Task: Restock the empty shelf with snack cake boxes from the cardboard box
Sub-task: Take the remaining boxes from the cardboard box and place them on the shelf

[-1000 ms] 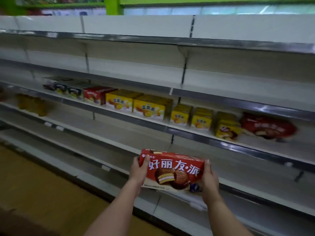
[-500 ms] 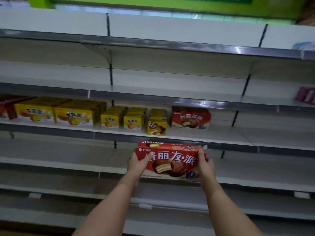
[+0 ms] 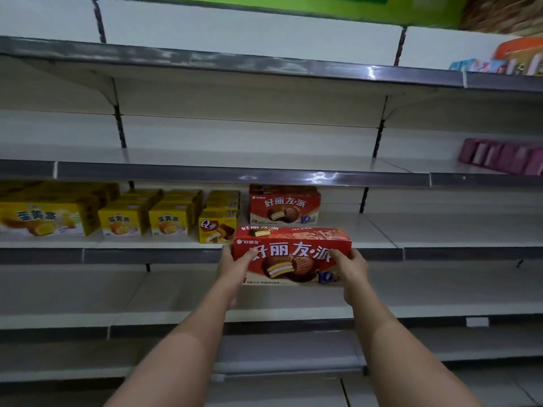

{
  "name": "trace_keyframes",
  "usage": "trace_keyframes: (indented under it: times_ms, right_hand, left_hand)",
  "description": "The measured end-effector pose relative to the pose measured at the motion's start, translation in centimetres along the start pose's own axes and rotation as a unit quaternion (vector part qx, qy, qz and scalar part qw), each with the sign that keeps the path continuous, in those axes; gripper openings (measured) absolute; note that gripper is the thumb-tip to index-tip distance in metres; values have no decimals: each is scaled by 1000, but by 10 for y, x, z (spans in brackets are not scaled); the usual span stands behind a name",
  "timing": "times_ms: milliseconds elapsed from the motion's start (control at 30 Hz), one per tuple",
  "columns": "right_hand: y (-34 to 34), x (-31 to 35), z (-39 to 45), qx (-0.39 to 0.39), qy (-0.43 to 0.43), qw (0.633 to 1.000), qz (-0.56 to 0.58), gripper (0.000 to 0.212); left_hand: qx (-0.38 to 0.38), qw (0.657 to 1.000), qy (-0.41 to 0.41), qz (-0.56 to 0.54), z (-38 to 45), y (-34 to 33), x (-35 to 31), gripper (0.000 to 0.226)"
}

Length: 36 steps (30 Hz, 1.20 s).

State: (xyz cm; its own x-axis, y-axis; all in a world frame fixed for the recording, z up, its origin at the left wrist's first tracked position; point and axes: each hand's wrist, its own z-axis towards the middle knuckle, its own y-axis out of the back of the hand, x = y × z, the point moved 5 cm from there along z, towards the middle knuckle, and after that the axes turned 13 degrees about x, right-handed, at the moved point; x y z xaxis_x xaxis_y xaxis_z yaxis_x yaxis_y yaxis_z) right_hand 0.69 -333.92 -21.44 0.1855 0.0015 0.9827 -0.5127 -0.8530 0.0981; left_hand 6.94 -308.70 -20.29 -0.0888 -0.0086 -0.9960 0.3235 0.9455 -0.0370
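I hold a red snack cake box (image 3: 293,254) with both hands, level with the front edge of the middle shelf (image 3: 440,254). My left hand (image 3: 235,267) grips its left end, thumb on the front face. My right hand (image 3: 351,270) grips its right end the same way. An identical red box (image 3: 283,205) stands on that shelf just behind the held one. The shelf surface to the right of it is bare. The cardboard box is not in view.
Yellow cake boxes (image 3: 123,220) line the middle shelf to the left, with a small yellow Q box (image 3: 217,227) beside the red one. Purple packs (image 3: 502,157) and colourful boxes (image 3: 499,64) sit on upper shelves at right. Lower shelves hold nothing.
The view has swung right along the shelves. Both hands have raised the red box from below the middle shelf up to its front edge, closer to the shelved red box.
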Motion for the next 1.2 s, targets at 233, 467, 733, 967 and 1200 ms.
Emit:
trace_keyframes:
  times_ms: [233,467,733,967,1200]
  right_hand:
    - [-2,32,50,-8,-4,998,-64,48]
    - [-20,58,99,24,13,996,-88,40]
    - [-33,48,148,88,9,994,-67,25]
    - [-40,36,185,122,13,991,-45,27]
    - [-46,37,211,130,30,990,-37,33]
  left_hand:
    - [11,1000,-18,-11,71,-10,-12,44]
    - [39,999,12,-12,133,-8,-9,42]
    - [12,999,30,-18,177,-11,6,72]
    - [3,1000,7,-5,206,-21,14,74]
    - [12,999,50,16,240,-21,24,88]
